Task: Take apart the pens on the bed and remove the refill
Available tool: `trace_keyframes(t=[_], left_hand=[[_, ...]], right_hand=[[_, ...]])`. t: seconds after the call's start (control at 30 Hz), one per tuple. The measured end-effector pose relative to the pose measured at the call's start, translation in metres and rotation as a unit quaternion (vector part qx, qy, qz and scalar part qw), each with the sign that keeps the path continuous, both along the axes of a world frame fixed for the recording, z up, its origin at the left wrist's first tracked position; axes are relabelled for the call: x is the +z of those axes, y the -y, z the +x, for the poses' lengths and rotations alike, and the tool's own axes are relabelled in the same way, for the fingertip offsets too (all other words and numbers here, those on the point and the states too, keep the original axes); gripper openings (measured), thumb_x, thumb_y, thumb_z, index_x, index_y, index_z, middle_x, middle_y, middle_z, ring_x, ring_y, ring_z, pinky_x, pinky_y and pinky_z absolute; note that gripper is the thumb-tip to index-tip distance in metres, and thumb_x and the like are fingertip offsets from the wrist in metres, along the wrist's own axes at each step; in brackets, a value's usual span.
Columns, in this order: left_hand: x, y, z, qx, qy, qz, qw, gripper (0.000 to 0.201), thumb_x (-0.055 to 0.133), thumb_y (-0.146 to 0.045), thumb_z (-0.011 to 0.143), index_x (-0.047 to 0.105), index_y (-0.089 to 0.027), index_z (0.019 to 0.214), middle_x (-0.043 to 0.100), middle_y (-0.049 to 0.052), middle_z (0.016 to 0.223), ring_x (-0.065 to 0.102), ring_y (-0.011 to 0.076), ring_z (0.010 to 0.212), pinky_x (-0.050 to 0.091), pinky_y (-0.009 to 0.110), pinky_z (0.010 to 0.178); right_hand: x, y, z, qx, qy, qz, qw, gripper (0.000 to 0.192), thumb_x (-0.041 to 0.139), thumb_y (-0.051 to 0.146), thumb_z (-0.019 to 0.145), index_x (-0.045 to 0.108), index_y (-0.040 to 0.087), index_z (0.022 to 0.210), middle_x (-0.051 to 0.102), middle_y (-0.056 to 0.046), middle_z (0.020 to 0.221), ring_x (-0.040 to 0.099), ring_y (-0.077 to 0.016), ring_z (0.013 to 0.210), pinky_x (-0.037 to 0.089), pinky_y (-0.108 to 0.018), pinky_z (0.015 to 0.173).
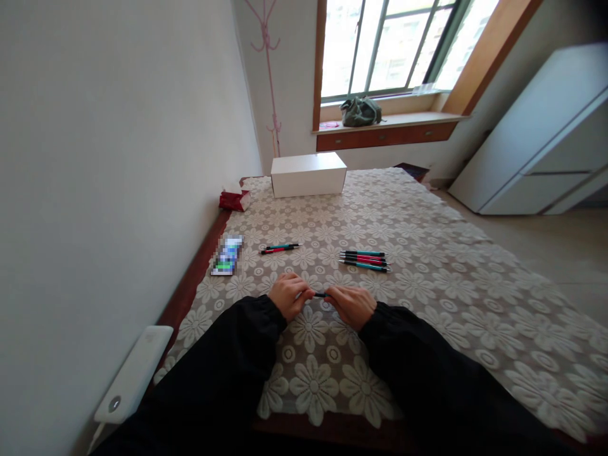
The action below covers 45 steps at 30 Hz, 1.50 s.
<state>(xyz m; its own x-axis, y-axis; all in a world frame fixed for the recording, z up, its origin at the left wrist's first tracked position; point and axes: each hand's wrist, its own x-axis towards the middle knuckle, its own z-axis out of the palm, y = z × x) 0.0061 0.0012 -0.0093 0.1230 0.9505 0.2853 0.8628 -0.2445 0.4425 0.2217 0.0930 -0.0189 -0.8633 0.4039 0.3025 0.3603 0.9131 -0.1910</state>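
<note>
Head camera looks down at your two hands meeting over the lace tablecloth (pixel 427 253), just in front of your black sleeves. Your left hand (pixel 287 296) and right hand (pixel 351 305) each pinch one end of a dark pen (pixel 320 294), fingers curled tight so only a short middle stretch shows between them; it sits low over the cloth, where both wrists can rest steady. Beyond your right hand lies a neat row of pens (pixel 365 260), side by side and within easy reach. Farther left, a separate pair of pens (pixel 280 248) lies near a blurred flat packet (pixel 227 255). A white box (pixel 308 173) stands at the far edge, well apart.
</note>
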Motion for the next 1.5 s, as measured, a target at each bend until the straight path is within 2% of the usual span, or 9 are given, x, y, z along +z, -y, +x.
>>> trace_keyframes(t=[0.23,0.37,0.5,0.7,0.83,1.0,1.27,1.4,1.5], left_hand=[[0.005,0.003,0.002,0.006,-0.005,0.045,0.999,0.03,0.053,-0.045,0.097,0.073,-0.023,0.092,0.075,0.004,0.093,0.061,0.0214,0.097,0.042,0.04,0.09],[0.006,0.002,0.002,0.008,-0.025,0.008,1.0,0.035,0.043,-0.039,0.101,0.072,-0.023,0.092,0.075,0.004,0.096,0.059,0.0208,0.096,0.042,0.039,0.088],[0.003,0.001,0.002,-0.007,-0.053,-0.014,0.998,0.034,0.047,-0.039,0.1,0.071,-0.023,0.082,0.073,0.003,0.089,0.058,0.0208,0.092,0.041,0.04,0.087],[0.005,0.002,0.004,0.004,-0.079,0.026,0.997,0.033,0.048,-0.042,0.099,0.07,-0.021,0.086,0.072,0.005,0.09,0.058,0.0221,0.095,0.041,0.041,0.087],[0.008,0.004,0.005,0.018,-0.077,0.038,0.996,0.03,0.05,-0.042,0.098,0.07,-0.022,0.088,0.073,0.006,0.093,0.058,0.0225,0.096,0.041,0.041,0.087],[0.005,0.001,-0.003,0.074,-0.039,0.032,0.996,0.031,0.048,-0.041,0.099,0.069,-0.022,0.088,0.072,0.005,0.093,0.058,0.0223,0.096,0.043,0.04,0.087],[0.004,0.001,-0.001,0.008,-0.074,-0.016,0.997,0.034,0.038,-0.034,0.103,0.066,-0.022,0.087,0.071,0.004,0.095,0.056,0.0208,0.092,0.042,0.038,0.084],[0.005,0.001,0.0,0.025,-0.092,-0.013,0.995,0.033,0.038,-0.032,0.102,0.064,-0.021,0.084,0.071,0.005,0.093,0.055,0.0211,0.09,0.042,0.038,0.083],[0.005,0.0,-0.002,0.045,-0.1,0.003,0.994,0.031,0.04,-0.034,0.101,0.064,-0.021,0.086,0.071,0.006,0.093,0.055,0.0219,0.092,0.042,0.04,0.084]], right_hand=[[0.001,0.002,0.001,-0.044,0.028,-0.017,0.998,0.031,0.037,0.038,0.104,0.063,0.023,0.094,0.073,-0.001,0.076,0.065,-0.0163,0.063,0.031,-0.029,0.056],[0.0,-0.002,-0.001,-0.006,-0.006,0.039,0.999,0.032,0.037,0.035,0.104,0.064,0.021,0.092,0.073,-0.004,0.083,0.066,-0.0166,0.074,0.036,-0.028,0.064],[0.001,-0.003,-0.002,0.015,-0.005,0.091,0.996,0.034,0.038,0.032,0.104,0.064,0.02,0.085,0.069,-0.005,0.076,0.064,-0.0169,0.072,0.036,-0.03,0.067],[0.003,0.006,-0.002,-0.049,0.04,-0.019,0.998,0.033,0.036,0.036,0.104,0.063,0.023,0.089,0.071,-0.002,0.072,0.064,-0.0166,0.063,0.031,-0.029,0.057],[0.002,0.002,-0.002,-0.051,0.039,-0.057,0.996,0.035,0.036,0.041,0.104,0.064,0.024,0.093,0.073,-0.002,0.076,0.067,-0.0184,0.07,0.036,-0.029,0.059],[-0.002,-0.017,0.005,-0.02,-0.012,0.011,1.0,0.033,0.039,0.038,0.104,0.066,0.021,0.102,0.074,-0.007,0.093,0.067,-0.0197,0.083,0.043,-0.03,0.075],[0.004,-0.018,0.007,-0.006,-0.038,0.098,0.994,0.03,0.042,0.031,0.104,0.068,0.02,0.094,0.066,-0.007,0.082,0.059,-0.0203,0.079,0.039,-0.032,0.072],[0.005,-0.017,0.006,-0.01,-0.062,0.065,0.996,0.032,0.042,0.036,0.103,0.068,0.019,0.094,0.068,-0.008,0.083,0.059,-0.0204,0.08,0.04,-0.031,0.074],[0.004,-0.016,0.008,-0.025,-0.055,-0.001,0.998,0.04,0.038,0.041,0.103,0.068,0.021,0.088,0.069,-0.007,0.079,0.061,-0.0191,0.075,0.041,-0.03,0.071]])
